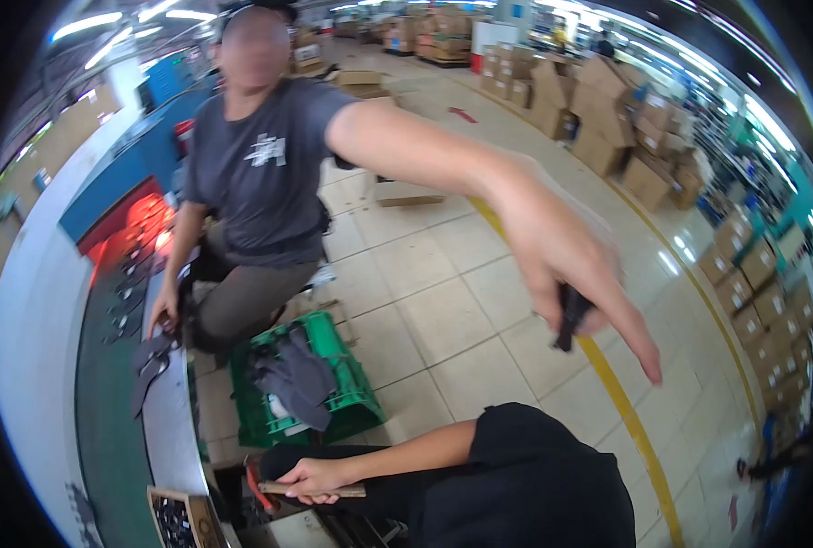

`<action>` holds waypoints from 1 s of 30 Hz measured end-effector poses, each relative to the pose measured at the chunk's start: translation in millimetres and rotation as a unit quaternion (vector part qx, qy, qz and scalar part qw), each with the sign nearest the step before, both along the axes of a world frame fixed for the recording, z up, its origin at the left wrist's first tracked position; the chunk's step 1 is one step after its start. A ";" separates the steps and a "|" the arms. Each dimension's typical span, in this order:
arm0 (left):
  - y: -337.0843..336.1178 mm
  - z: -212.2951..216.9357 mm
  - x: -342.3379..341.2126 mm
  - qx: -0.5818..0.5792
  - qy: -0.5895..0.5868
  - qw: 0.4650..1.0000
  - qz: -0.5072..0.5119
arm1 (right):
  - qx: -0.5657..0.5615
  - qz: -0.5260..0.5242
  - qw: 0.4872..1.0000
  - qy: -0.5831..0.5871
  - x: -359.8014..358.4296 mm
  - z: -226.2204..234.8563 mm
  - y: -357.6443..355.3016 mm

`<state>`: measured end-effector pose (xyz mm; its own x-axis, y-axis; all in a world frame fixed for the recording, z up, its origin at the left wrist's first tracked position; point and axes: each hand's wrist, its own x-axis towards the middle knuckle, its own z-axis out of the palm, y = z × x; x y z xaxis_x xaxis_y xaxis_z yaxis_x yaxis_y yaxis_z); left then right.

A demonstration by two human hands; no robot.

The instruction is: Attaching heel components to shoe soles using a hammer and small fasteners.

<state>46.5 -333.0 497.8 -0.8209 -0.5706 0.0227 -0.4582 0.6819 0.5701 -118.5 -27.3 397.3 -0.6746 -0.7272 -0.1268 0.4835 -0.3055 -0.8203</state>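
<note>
1. Bright factory hall with a pale tiled floor (pixel 406 306) running through the middle of the frame; stacked cardboard boxes (pixel 603 119) line the upper right.
2. Along the left side runs a workbench (pixel 105 393) with a green top, small dark and shiny pieces lying on it.
3. At upper left sits a co-worker (pixel 260 173) in a grey shirt; one arm stretches across to the right of centre, where that hand (pixel 562 237) pinches a black piece (pixel 571 315), index finger extended.
4. Below centre-left stands a green crate (pixel 365 402) with grey cloth (pixel 301 374) in it.
5. At the lower left edge, an open box (pixel 205 523) holds many small dark parts.
6. At bottom, left of centre, is what looks like a hammer (pixel 272 489), with an orange-red head and a wooden handle. It should be stiff and sturdy, heavier at the head; bare wood probably grips well. The handle is the place to hold, farther back for swing, nearer the head for control.
7. Around that handle, the wearer's right hand (pixel 312 479) is closed, fingers wrapped. The left hand is out of sight; I cannot tell its state.
</note>
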 end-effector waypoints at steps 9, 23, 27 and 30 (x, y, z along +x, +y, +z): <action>-15.6 10.5 62.0 0.061 0.250 0.964 0.071 | 0.128 -0.116 0.841 0.513 14.2 35.8 -54.9; 140.3 68.3 184.6 0.312 0.290 0.880 0.210 | 0.040 0.264 0.408 0.873 44.8 136.8 -190.1; 143.4 47.8 169.2 0.298 0.495 0.794 0.189 | -0.033 0.258 0.425 0.867 47.4 146.9 -195.8; 143.1 52.3 167.0 0.350 0.456 0.804 0.150 | -0.026 0.249 0.443 0.861 44.8 133.6 -197.0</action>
<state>213.5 -189.9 550.1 -0.4679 -0.8749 0.1249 0.2847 -0.0154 0.9585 -73.7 -224.2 530.8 0.5074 -0.8118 0.2891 -0.8267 -0.5532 -0.1025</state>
